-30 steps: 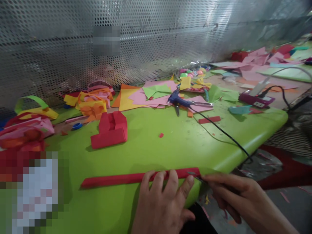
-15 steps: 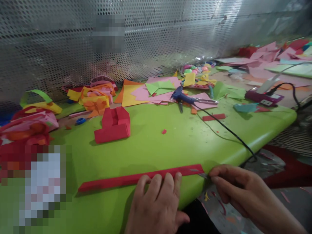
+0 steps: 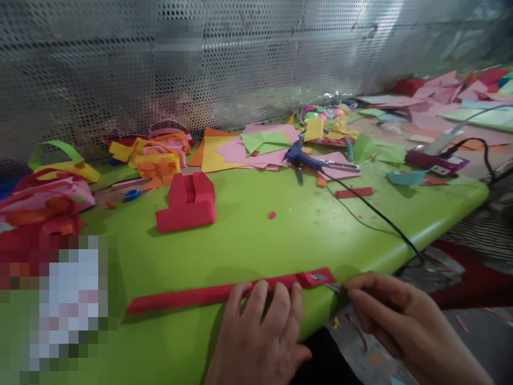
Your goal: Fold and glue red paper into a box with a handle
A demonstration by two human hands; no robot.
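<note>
A long folded strip of red paper (image 3: 188, 295) lies near the table's front edge. My left hand (image 3: 260, 331) presses its outstretched fingertips on the strip, right of its middle, holding nothing. At the table's edge, my right hand (image 3: 395, 313) pinches a thin metal blade (image 3: 332, 287) between thumb and fingers; its handle is hidden. The blade reaches into the strip's right end, and its tip shows through a gap in the paper. Beyond the strip stands a folded red paper piece (image 3: 188, 206) shaped like a small box or bag.
A blue glue gun (image 3: 298, 155) lies at the back with its black cord (image 3: 372, 216) running over the right edge. A purple power strip (image 3: 435, 160) is at right. Finished-looking paper bags (image 3: 156, 160) and loose coloured sheets (image 3: 256, 147) line the metal mesh wall (image 3: 240, 69).
The paper near the blade has lifted and creased, and more of the tip shows through it. My left fingers have shifted slightly right. The right hand has barely moved.
</note>
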